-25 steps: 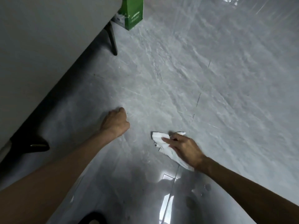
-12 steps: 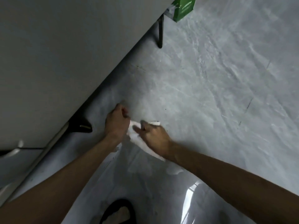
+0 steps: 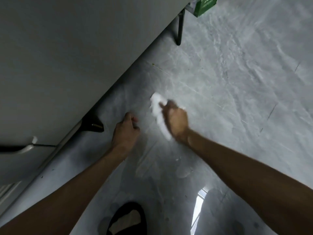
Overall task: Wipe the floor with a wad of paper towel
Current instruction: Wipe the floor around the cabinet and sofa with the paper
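Note:
A white wad of paper towel (image 3: 157, 112) lies pressed on the grey marbled floor (image 3: 228, 85), blurred by motion. My right hand (image 3: 176, 119) lies over its right side and grips it against the floor. My left hand (image 3: 126, 131) rests as a closed fist on the floor just to the left of the wad, a small gap apart, holding nothing that I can see. Wet streaks shine on the floor below the two hands.
A large pale grey furniture panel (image 3: 67, 56) fills the upper left, with a black leg (image 3: 179, 26) at the far end and a black foot (image 3: 92, 124) near my left hand. A green box (image 3: 204, 5) stands at the top. A dark slipper (image 3: 127, 219) is at the bottom.
My right hand has slid the paper towel away from my left hand, up and to the right across the floor. The left fist has stayed planted.

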The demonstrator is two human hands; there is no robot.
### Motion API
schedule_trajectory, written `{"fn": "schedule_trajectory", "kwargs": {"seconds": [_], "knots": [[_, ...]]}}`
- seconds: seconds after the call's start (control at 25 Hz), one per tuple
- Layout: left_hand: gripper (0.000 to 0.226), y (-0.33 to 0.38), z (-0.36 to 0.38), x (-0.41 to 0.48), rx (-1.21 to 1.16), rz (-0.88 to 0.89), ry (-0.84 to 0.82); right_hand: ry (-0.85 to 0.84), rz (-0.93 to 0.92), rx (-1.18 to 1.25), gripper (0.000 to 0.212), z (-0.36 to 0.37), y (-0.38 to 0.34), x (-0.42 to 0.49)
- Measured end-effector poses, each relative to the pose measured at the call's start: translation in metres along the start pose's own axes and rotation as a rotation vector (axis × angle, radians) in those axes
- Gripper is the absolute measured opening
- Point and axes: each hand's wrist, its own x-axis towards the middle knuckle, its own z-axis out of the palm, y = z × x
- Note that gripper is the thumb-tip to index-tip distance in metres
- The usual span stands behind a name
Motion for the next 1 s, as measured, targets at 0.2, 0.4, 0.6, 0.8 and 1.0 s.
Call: {"fn": "schedule_trajectory", "kwargs": {"seconds": [0.2,0.4,0.6,0.8,1.0], "knots": [[0.019,-0.001,-0.002,-0.005,0.058,-0.011,-0.022,-0.247,-0.502,0.274,0.020,-0.016,0.001,-0.024],[0.025,-0.002,-0.004,-0.012,0.166,0.070,-0.151,0.011,-0.031,0.298,0.015,-0.012,-0.017,0.023],[0.039,0.020,-0.003,0.006,0.247,0.022,-0.212,-0.203,-0.533,0.245,0.016,-0.012,-0.007,-0.076],[0.053,0.015,-0.004,0.000,0.292,0.027,-0.252,-0.075,-0.163,0.192,0.019,-0.018,-0.013,0.021],[0.051,0.015,-0.008,0.003,0.264,0.032,-0.280,-0.058,-0.227,0.295,0.011,-0.008,-0.020,-0.046]]}}
